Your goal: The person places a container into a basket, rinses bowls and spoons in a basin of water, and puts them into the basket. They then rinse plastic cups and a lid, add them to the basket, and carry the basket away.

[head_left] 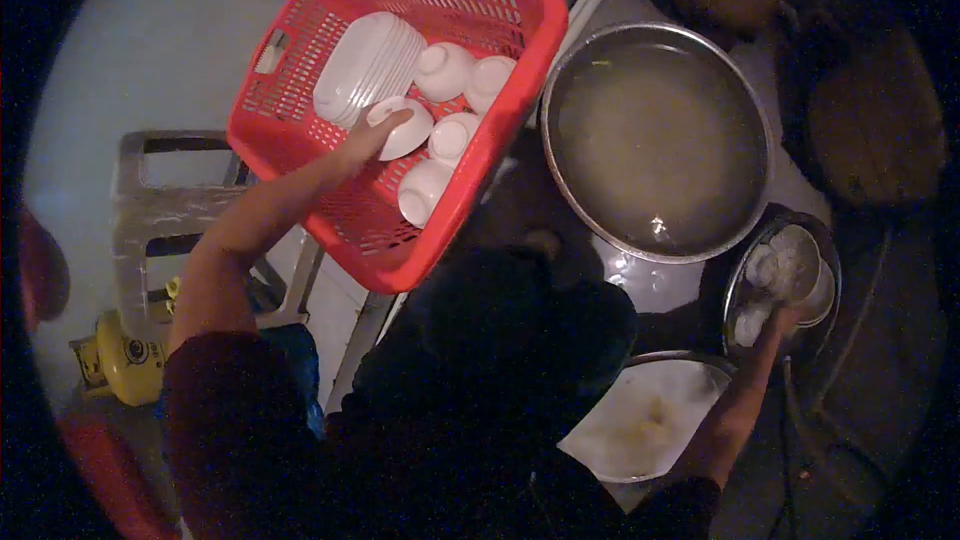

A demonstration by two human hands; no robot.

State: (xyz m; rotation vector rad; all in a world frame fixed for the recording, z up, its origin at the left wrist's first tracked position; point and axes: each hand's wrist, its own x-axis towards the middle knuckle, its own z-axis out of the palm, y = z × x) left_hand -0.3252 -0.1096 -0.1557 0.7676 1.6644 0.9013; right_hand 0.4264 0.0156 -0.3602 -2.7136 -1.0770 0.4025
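My left hand (pixel 375 140) reaches into the red plastic basket (pixel 410 275) and grips a small white bowl (pixel 408 132), thumb over it. Beside that bowl stands a row of white oval plates (pixel 370 65) on edge. Several white bowls, one a bowl (pixel 425 190) near the front corner, sit upside down along the right wall. My right hand (pixel 785 318) is at a small metal basin (pixel 735 285) on the right, against a bowl (pixel 795 260) among other dishes. Its fingers are dim and hidden, so their grip does not show.
A large round metal tub (pixel 655 140) of cloudy water stands right of the basket. Below it is another basin (pixel 645 420) with pale liquid and yellowish bits. A plastic stool or chair (pixel 180 205) and a yellow object (pixel 130 355) are at the left.
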